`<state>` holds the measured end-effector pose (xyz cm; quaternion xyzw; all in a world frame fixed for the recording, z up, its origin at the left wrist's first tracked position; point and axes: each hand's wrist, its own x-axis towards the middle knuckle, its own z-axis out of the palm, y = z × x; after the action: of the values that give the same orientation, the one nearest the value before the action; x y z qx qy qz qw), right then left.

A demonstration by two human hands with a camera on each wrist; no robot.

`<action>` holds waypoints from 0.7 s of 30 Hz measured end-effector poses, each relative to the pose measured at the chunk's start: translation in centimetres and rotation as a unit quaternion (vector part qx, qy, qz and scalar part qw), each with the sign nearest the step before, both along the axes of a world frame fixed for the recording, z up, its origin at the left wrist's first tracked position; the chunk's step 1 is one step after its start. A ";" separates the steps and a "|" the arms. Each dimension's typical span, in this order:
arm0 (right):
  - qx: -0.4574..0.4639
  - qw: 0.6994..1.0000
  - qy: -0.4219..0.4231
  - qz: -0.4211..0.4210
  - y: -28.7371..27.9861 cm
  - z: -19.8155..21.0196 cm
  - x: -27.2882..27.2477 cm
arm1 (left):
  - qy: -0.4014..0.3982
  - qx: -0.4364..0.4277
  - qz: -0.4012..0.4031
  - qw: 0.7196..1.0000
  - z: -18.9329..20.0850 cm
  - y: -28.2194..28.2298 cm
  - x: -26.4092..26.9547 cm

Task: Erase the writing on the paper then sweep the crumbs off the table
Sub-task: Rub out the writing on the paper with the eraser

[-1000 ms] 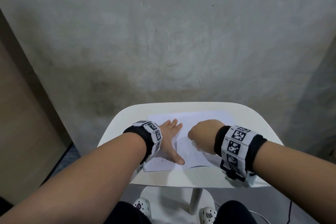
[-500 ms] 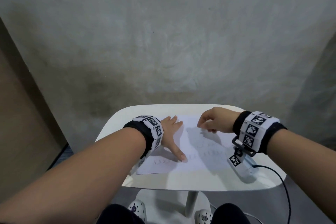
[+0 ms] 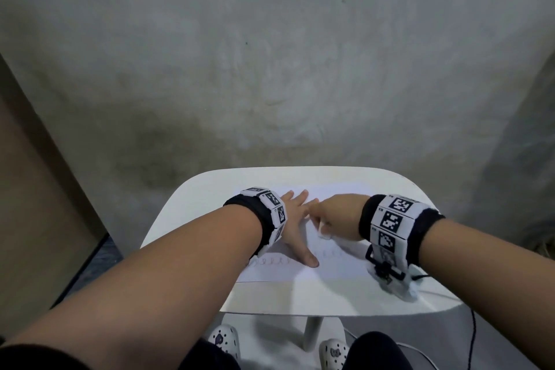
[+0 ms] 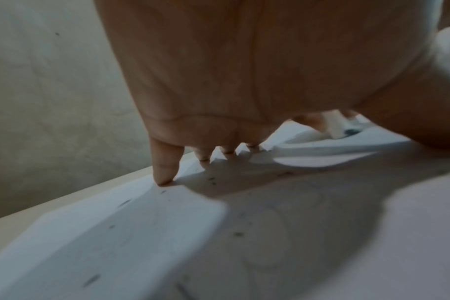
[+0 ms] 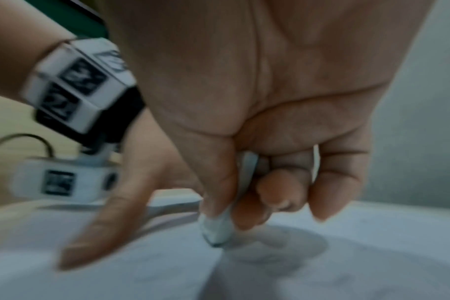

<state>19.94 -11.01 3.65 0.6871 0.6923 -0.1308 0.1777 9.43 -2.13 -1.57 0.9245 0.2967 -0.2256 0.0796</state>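
Observation:
A white sheet of paper [image 3: 339,267] lies on the small white table [image 3: 300,300], with faint pencil writing [image 3: 270,261] along its near left part. My left hand [image 3: 292,219] lies flat on the sheet, fingers spread and thumb pointing toward me, pressing it down. My right hand [image 3: 326,219] pinches a small white eraser [image 5: 217,229] between thumb and fingers, its tip touching the paper beside the left hand. Dark eraser crumbs [image 4: 238,234] are scattered over the paper [image 4: 141,233] under the left hand [image 4: 219,101].
The table [image 3: 186,207] stands against a grey concrete wall [image 3: 270,54]; a wooden panel [image 3: 27,189] is at the left. A black cable [image 3: 471,327] hangs off the table's right edge. My knees and white shoes [image 3: 223,339] are below the near edge.
My right hand with the eraser swept to the upper right of the sheet, then back left next to the left hand. The left hand stayed pressed on the paper.

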 end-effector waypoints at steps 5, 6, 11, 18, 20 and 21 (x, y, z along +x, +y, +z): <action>0.024 0.998 0.040 0.036 -0.7 -0.6 -0.5 | -0.002 0.002 0.005 1.000 -0.3 0.2 0.2; 0.014 0.998 0.045 0.032 -0.6 -0.5 -0.3 | -0.003 0.002 0.005 1.000 -0.4 0.3 0.2; 0.025 0.999 -0.019 0.016 -0.1 0.0 0.3 | 0.010 0.013 -0.009 1.000 -0.2 0.1 0.1; 0.027 0.999 -0.032 -0.004 -0.1 0.2 1.6 | 0.001 0.008 0.000 1.000 -0.7 0.4 0.0; 0.013 0.999 -0.024 0.029 -0.4 -0.3 0.7 | -0.003 0.010 0.001 1.000 -0.9 0.5 0.0; 0.001 0.999 -0.009 0.040 -0.7 -0.5 0.4 | -0.006 0.009 0.002 1.000 -0.9 0.5 0.1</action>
<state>20.30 -11.70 3.13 0.6600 0.7179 -0.1161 0.1884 9.51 -1.66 -2.51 0.9259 0.3004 -0.2170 0.0731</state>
